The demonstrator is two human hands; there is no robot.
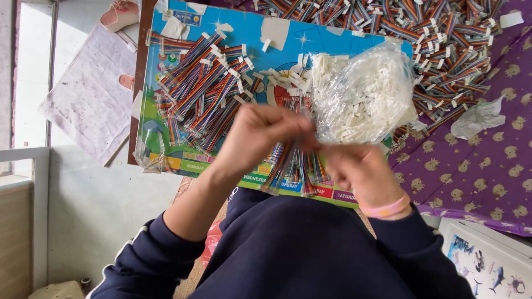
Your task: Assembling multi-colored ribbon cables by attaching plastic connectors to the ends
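My left hand [260,135] and my right hand [357,169] meet at the middle of the view, both closed around a bunch of rainbow ribbon cables [293,166] that hangs down between them. A pink band sits on my right wrist. Just above my right hand lies a clear plastic bag of small white connectors [366,97]. To the left of my left hand, a pile of finished ribbon cables with white ends [202,91] rests on a colourful printed board [260,39].
A large heap of ribbon cables [438,39] covers the purple patterned cloth [476,171] at the upper right. A crumpled clear bag [479,116] lies beside it. A white mat [88,97] and a slipper [119,14] lie on the floor at left.
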